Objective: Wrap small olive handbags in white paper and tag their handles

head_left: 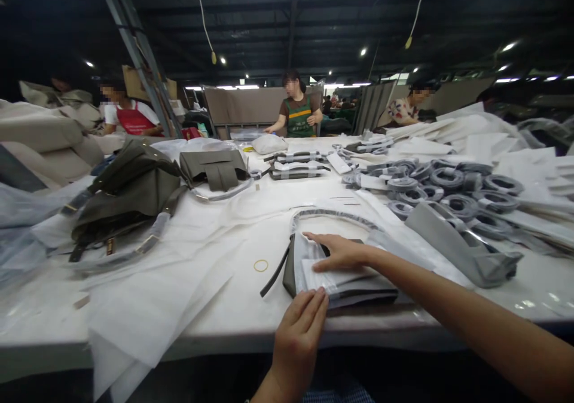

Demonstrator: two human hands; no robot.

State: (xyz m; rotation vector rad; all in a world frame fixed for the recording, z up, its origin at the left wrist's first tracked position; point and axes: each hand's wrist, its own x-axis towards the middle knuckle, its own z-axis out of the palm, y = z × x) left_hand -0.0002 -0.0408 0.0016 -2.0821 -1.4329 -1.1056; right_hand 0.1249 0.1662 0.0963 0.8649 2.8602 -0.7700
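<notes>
An olive-green handbag [290, 271] lies flat before me, with a white foam wrapping sheet [350, 278] spread over most of it. Its wrapped strap [332, 213] loops out on the far side, and a thin dark strap end [274, 274] sticks out to the left. My right hand [343, 252] rests on the sheet, thumb and fingers spread. At the near edge of the bag, my left hand [299, 328] has its fingers pressed together over the sheet and bag edge; its thumb is hidden.
A yellow rubber band [260, 265] lies left of the bag. Foam sheets [156, 295] overhang the table's front edge. Dark green bags [130, 194] stand at left, coiled wrapped straps [448, 179] and a grey bag piece [461, 244] at right. Co-workers [298, 110] are across the table.
</notes>
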